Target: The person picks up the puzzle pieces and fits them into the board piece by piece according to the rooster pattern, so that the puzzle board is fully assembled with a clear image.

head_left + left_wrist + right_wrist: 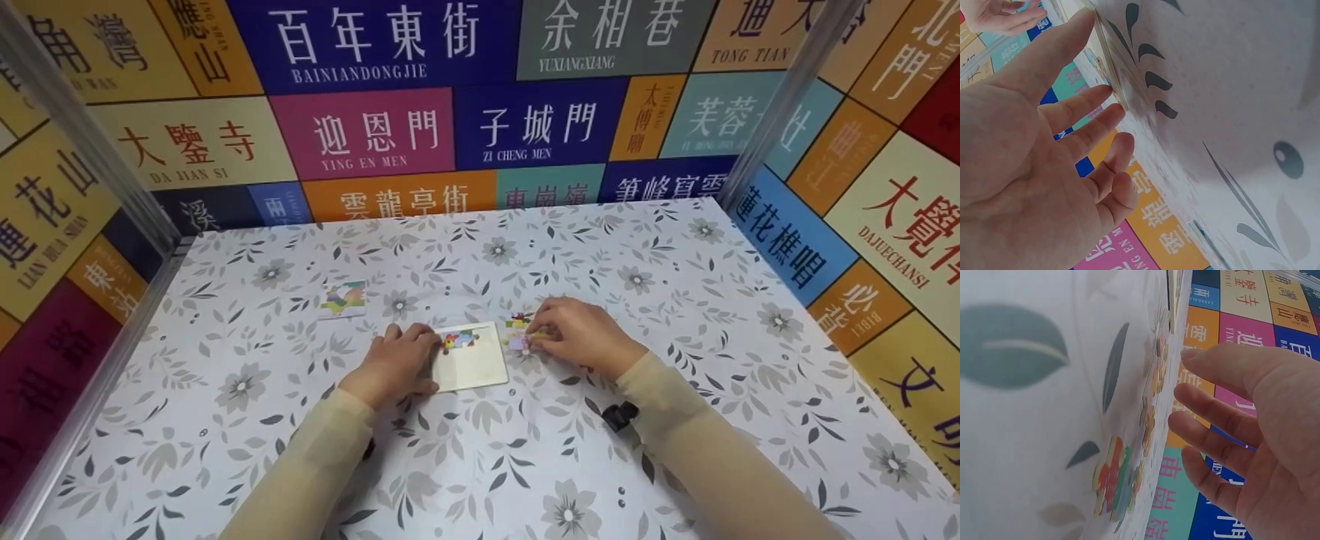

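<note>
A shallow cream puzzle tray (472,369) lies on the table with a few joined, colourful jigsaw pieces (460,340) near its upper left. My left hand (397,361) holds the tray's left end, thumb at the lower corner and fingertips at the upper one; the left wrist view shows those tips against the tray edge (1109,62). To the right of the tray lie several loose jigsaw pieces (517,343). Over them hovers my right hand (585,335), fingers loosely bent and nothing between them in the right wrist view. A red and green piece (1111,479) lies below its fingertips there.
A small square picture card (343,300) lies left of the tray, beyond the left hand. The table (487,465) wears a white cloth with grey leaves and flowers. Panels with printed place names (375,131) enclose the back and sides.
</note>
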The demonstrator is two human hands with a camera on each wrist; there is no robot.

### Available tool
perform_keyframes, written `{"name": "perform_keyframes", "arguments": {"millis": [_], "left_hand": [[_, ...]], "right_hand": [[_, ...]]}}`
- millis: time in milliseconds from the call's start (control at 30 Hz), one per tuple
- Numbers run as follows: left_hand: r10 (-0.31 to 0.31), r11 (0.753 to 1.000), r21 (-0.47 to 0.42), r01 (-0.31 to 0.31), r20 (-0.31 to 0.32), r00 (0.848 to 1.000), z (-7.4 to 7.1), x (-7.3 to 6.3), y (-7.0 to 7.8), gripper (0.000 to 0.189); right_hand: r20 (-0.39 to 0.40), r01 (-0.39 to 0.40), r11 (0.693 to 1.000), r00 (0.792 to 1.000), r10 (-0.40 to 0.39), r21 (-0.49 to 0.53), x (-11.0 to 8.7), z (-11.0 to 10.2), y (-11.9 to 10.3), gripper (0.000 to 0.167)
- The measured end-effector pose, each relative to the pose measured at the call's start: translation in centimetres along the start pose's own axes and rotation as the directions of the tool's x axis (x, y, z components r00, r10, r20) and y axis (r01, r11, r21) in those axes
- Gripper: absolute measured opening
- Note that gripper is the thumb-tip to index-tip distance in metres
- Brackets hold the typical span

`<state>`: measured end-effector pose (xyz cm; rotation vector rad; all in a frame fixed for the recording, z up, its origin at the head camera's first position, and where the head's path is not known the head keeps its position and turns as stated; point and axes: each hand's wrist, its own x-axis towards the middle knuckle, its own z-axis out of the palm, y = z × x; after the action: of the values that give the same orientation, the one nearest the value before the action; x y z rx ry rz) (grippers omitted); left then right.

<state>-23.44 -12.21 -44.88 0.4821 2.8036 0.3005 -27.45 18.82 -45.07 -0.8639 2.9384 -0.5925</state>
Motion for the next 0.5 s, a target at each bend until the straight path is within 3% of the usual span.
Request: {"name": "perform_keyframes", "arguments": {"millis": [233, 500], "left_hand": [[-0.006, 1.000, -0.011, 0.006, 0.008, 1.000, 0.1, 0.0, 0.0, 0.073], [0.014, 0.999, -0.031, -0.015, -0.023, 1.000, -0.2, -0.3, 0.1, 0.071]], "right_hand": [[0.011, -0.015, 1.000, 1.000, 0.015, -0.010, -0.6, -0.6, 0.6, 0.015], [0.014, -0.010, 1.000, 1.000, 0.011, -0.024, -1.1, -1.1, 1.5, 0.017]]}}
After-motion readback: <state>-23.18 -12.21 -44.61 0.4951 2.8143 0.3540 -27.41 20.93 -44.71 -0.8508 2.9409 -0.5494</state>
